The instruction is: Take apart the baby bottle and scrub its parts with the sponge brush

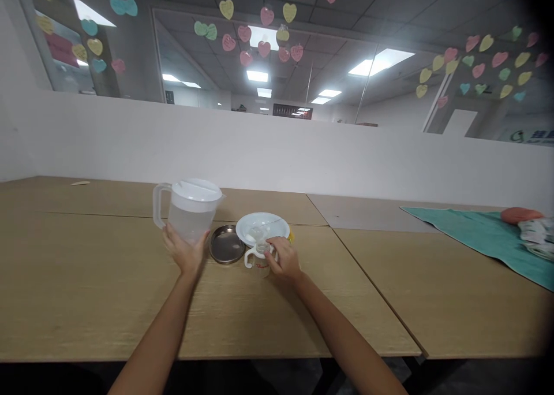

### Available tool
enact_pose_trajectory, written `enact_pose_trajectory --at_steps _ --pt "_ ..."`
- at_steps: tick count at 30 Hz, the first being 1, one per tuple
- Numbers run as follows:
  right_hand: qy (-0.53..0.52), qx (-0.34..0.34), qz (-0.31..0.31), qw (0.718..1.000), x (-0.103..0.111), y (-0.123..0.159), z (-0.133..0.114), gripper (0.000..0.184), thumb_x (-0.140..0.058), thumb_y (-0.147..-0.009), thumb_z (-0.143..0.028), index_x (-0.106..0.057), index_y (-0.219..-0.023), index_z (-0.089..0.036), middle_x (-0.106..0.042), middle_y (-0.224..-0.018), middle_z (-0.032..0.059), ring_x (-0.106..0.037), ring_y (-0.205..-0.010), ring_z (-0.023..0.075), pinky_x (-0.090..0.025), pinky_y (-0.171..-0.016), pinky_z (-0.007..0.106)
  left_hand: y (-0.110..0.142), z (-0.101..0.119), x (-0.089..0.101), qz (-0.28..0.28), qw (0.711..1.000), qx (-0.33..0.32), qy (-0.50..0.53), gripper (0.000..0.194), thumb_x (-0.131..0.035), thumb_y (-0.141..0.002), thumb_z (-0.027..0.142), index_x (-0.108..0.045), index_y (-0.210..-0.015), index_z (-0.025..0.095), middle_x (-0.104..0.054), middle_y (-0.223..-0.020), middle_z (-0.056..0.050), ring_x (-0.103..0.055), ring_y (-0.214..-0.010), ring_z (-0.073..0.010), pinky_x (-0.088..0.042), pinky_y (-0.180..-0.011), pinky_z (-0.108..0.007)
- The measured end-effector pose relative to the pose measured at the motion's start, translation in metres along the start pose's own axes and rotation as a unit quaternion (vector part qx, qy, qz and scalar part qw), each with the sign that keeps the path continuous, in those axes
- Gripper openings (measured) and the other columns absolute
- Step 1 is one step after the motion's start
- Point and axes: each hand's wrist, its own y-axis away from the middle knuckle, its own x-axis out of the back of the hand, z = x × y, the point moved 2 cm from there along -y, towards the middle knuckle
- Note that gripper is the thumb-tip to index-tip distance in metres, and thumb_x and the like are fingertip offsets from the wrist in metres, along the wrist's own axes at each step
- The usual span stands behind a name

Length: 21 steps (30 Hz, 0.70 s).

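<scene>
My left hand is wrapped around the lower side of a translucent plastic pitcher with a white lid. The pitcher's handle points left and its spout right. With my right hand I grip the right side of a small clear container that has a white handle and red lettering; its open top shows a round glass rim. Directly behind it sits a white plate with a clear item on it, too small to name. Between the pitcher and the container lies a round, shallow metal dish.
Something yellow peeks out past the plate's right edge. A green cloth lies at the far right, bearing an orange object and a whitish patterned cloth. A flat pale piece rests at the back left. Behind the wooden tables stands a white wall.
</scene>
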Motion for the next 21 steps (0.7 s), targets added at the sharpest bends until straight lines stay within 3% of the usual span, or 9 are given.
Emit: enact_pose_trajectory --at_steps 9,21 --pt "0.014 -0.002 0.011 1.000 -0.001 -0.001 0.002 0.027 -0.047 -0.085 -0.030 -0.058 -0.104 -0.015 -0.062 -0.097 0.0104 -0.055 -0.092 0.0202 -0.042 -0.083 0.032 0.001 0.011 0.005 -0.025 0.995 -0.082 -0.048 0.089 -0.063 -0.071 0.054 -0.024 -0.140 0.014 -0.025 -0.144 -0.022 -0.024 -0.127 -0.0467 -0.012 -0.102 -0.066" --pt "0.026 0.009 0.011 1.000 -0.002 -0.002 0.003 0.026 -0.047 -0.085 -0.030 -0.057 -0.104 -0.014 -0.062 -0.097 0.0099 -0.055 -0.092 0.0196 -0.043 -0.083 0.032 0.005 0.012 0.002 -0.110 0.981 -0.130 -0.087 0.080 -0.057 -0.075 0.053 -0.030 -0.140 0.015 -0.025 -0.146 -0.019 -0.016 -0.135 -0.0372 -0.001 -0.107 -0.058"
